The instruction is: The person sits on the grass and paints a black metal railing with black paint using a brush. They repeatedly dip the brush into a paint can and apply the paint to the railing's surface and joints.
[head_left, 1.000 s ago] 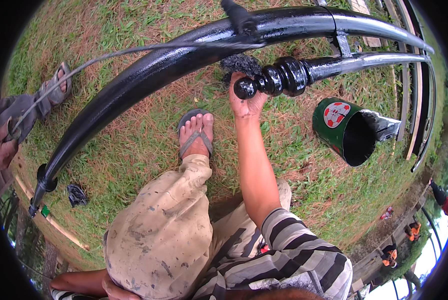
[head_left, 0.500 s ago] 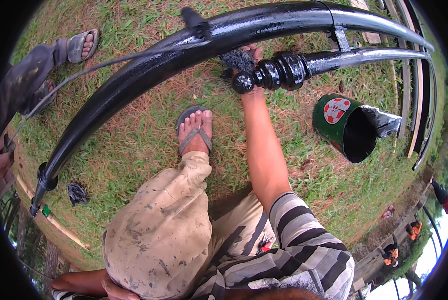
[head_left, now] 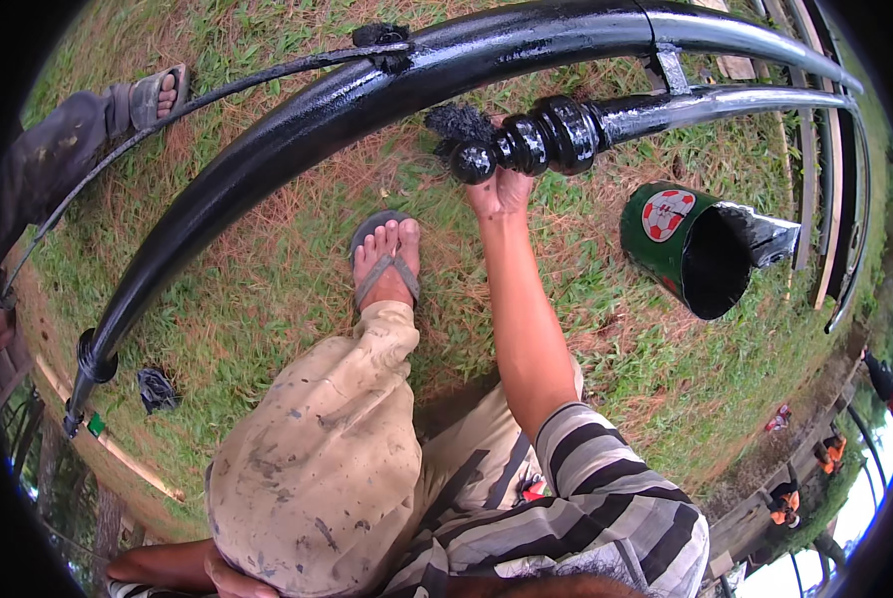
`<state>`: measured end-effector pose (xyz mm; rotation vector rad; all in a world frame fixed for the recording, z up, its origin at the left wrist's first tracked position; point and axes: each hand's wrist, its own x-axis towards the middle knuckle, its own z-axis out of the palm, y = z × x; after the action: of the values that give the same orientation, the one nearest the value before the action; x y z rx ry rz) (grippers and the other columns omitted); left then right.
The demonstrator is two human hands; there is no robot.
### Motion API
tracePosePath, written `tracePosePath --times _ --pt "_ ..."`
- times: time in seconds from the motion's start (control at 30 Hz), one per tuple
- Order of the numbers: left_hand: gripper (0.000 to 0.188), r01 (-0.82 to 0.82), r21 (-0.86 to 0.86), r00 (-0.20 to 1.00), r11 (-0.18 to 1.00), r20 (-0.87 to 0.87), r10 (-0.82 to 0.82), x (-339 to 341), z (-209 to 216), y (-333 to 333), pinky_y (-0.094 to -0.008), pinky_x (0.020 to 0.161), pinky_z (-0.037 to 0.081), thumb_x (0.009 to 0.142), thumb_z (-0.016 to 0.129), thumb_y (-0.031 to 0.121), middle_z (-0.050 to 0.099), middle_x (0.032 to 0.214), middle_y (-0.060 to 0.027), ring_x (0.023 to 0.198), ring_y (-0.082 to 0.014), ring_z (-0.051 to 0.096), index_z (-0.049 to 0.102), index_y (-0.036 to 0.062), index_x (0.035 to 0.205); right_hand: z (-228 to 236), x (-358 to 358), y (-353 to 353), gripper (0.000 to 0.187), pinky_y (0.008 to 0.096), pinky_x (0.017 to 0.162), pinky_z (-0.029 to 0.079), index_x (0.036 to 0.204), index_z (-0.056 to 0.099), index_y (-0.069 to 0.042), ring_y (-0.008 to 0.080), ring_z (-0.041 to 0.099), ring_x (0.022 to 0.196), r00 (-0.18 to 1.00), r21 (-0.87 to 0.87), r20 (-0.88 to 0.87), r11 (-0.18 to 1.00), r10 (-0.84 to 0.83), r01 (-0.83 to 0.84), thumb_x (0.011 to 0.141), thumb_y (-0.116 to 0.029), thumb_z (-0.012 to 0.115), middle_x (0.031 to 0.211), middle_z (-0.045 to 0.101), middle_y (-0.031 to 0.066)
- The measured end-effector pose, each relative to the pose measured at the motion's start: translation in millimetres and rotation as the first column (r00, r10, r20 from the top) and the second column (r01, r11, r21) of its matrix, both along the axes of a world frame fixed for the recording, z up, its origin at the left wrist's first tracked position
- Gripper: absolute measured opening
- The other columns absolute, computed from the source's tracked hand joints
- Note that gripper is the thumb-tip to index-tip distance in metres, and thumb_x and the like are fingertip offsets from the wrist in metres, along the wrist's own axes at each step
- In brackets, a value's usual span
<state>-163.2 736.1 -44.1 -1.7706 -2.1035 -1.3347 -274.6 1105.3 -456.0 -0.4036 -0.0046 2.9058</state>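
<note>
Grass [head_left: 297, 249] beneath. Upper centre: knobbed black pipe end [head_left: 570, 135]; right hand [head_left: 507, 191] just behind, beside fuzzy black pad [head_left: 458, 122], grip hidden. Lower left: left hand [head_left: 235, 579], closure unclear. Apparently mid-coating; likely calling for pad pressed around ridges.

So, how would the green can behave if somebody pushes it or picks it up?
The green can is probably light for its size, since it looks hollow and thin-walled. Its rounded side suggests it could roll. Its flap, with dark smears, may be slippery.
</note>
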Motion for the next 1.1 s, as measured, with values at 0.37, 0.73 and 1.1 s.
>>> tracePosePath --times 0.37,0.73,1.1 --pt "0.014 -0.023 -0.021 0.999 1.000 -0.033 0.023 11 6 1 -0.0291 0.102 0.036 0.088 0.072 0.016 0.078 0.103 0.0090 0.098 0.0031 0.064 0.079 0.0173 0.099 51 96 -24 0.018 0.0393 0.099 0.060 0.119 0.056 -0.002 0.0296 0.065 0.116 0.914 -0.004 0.298 0.958 -0.274 0.288 0.107 -0.015 0.061 0.121 0.065 0.0171" --pt "0.015 -0.109 -0.001 0.991 0.994 -0.084 0.108 55 -11 9 -0.0289 0.102 0.036 0.089 0.072 0.016 0.078 0.104 0.0088 0.098 0.0031 0.065 0.080 0.0169 0.101 190 111 -10 0.031 0.0397 0.085 0.068 0.127 0.046 0.000 0.0375 0.074 0.106 0.763 0.902 0.215 0.424 -0.609 0.084 0.104 -0.007 0.066 0.113 0.070 0.0267" --pt "0.016 -0.157 -0.008 0.983 0.988 -0.102 0.155 77 -13 6 -0.0288 0.102 0.036 0.089 0.073 0.016 0.078 0.105 0.0086 0.098 0.0032 0.065 0.080 0.0164 0.103 189 130 -15 0.023 0.0405 0.093 0.067 0.118 0.057 0.006 0.0363 0.071 0.114 0.761 0.906 0.219 0.416 -0.610 0.074 0.103 -0.008 0.068 0.119 0.068 0.0252"
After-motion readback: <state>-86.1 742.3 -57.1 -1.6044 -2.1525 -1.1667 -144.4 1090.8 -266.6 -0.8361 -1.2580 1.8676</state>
